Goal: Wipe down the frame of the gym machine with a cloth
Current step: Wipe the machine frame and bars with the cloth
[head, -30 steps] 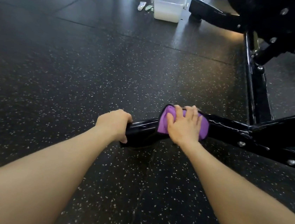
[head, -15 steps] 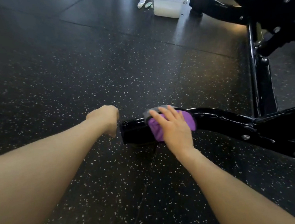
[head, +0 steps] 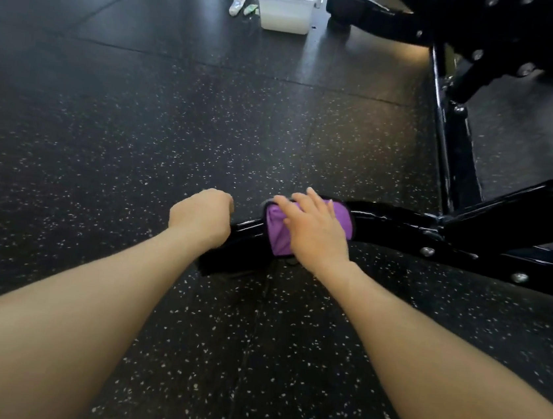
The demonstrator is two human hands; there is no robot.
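Right hand (head: 313,237) lies on the soft purple microfibre cloth (head: 274,231), fingers (head: 303,200) loosely spread and fairly straight, pressing it over the glossy black steel frame tube (head: 394,222) of the gym machine, low on the speckled rubber floor (head: 140,125). Left hand (head: 200,216) is fisted just past the cloth at the tube's end; probably gripping it, contact hidden. Cloth is light, limp, likely slides easily on the slick paint; best held by palm pressure, wrapped round the tube. Frame is rigid, heavy.

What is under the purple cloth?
The purple cloth is draped over the shiny black metal frame bar, pressed by the right hand. The stretch of bar beneath it is covered.
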